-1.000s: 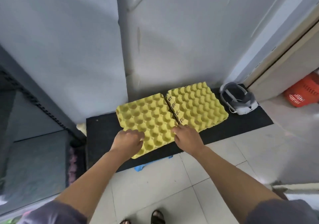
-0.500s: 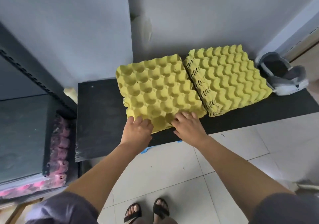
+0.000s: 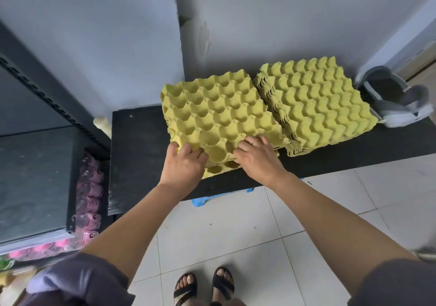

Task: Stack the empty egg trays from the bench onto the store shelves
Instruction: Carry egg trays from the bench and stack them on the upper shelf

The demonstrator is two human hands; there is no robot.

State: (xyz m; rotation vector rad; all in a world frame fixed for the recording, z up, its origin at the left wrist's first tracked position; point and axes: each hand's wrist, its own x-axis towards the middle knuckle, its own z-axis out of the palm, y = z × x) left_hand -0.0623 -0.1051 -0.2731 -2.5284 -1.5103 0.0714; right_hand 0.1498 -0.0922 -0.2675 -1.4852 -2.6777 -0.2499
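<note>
Yellow moulded pulp, cups up: top tray (image 3: 219, 114) of the left stack (image 3: 221, 167), on the black bench (image 3: 136, 154) against the grey wall (image 3: 94, 34). Gripped at the near rim by both hands: left hand (image 3: 182, 166) at the near left corner, thumb out to the side and fingers curled over the edge; right hand (image 3: 258, 161) just beside it, fingers hooked over the rim cups, ring on one finger. Hands close together but apart, each clamped on that same rim. One tray or a few nested together, cannot tell.

Changed since half a second ago: then only set along the front edge of the pile, now the near rim peeled up, with round cup mouths of the tray below laid bare between the wrists. Probably the separating step, with the top freed from the nest and about ready to carry across. No tray yet off the bench, and most of the job still ahead, judging by the thick right stack (image 3: 325, 107), seemingly bottom up, just beside the left one.

Further out: grey-and-white headset (image 3: 396, 102) at the bench's right end, blue plastic piece (image 3: 212, 198) under its front edge. Dark metal shelf (image 3: 35, 176) to the left, near at hand, pink trays (image 3: 90, 187) tucked below its board. Pale floor tiles (image 3: 224, 235) and sandalled feet (image 3: 205, 284) underneath
</note>
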